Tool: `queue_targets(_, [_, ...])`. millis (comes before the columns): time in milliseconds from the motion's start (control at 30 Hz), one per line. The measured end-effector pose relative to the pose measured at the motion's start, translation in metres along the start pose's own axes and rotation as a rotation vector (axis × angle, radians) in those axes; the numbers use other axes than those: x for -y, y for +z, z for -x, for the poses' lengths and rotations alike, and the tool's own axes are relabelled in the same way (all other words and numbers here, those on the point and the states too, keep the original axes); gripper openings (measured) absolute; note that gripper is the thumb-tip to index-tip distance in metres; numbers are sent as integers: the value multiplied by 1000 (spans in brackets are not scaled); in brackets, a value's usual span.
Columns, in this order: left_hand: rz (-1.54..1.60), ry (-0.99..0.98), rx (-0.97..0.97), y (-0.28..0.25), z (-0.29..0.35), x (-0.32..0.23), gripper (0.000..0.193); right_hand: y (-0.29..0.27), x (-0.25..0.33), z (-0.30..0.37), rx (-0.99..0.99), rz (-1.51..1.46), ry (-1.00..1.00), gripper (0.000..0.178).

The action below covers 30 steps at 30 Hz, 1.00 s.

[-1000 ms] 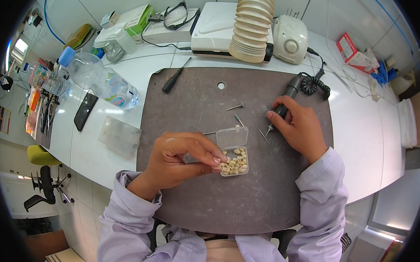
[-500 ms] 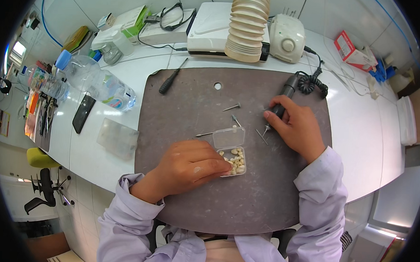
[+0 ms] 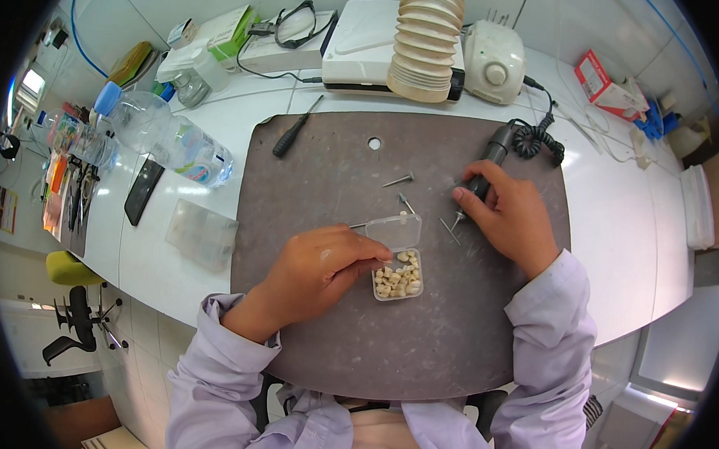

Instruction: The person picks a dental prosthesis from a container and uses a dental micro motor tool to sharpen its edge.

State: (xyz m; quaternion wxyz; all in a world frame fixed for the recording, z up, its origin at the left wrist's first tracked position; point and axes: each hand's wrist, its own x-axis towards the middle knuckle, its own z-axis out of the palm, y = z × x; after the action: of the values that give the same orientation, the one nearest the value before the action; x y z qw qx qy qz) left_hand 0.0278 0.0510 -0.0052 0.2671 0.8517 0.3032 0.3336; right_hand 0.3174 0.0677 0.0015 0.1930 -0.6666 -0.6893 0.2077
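The fingers of the left hand [image 3: 317, 275] are brought to a narrow pinch at the upper left corner of a small clear box [image 3: 421, 277]; whether a piece is held between the tips cannot be told. Just below and to the right of those tips, small pale tooth-shaped pieces [image 3: 397, 284] are gathered in the box, and its lid [image 3: 395, 231] is tipped open just above them. By the right hand [image 3: 512, 219], a dark hand drill [image 3: 498, 146] is held between thumb and curled fingers, its bit pointed down toward the mat [image 3: 418, 347]. A thin metal pin [image 3: 450, 231] is seen just below the right fingertips, and a nail-like bit [image 3: 398, 180] to their left. The step in hand is judged to be sorting or picking among the pieces. For that, a fine, light left pinch is called for, with the drill held clear of the box.
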Motion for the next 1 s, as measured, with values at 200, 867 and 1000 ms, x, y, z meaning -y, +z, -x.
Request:
queue_targets(200, [41, -49, -34, -3, 1, 0, 16, -1, 1, -1, 9, 5, -1, 31])
queue_targets(867, [199, -50, -85, -7, 1, 6, 18, -1, 7, 5, 47, 66, -32, 33])
queue_targets(1000, [220, -139, -66, -8, -1, 0, 21, -1, 5, 5, 49, 74, -36, 34])
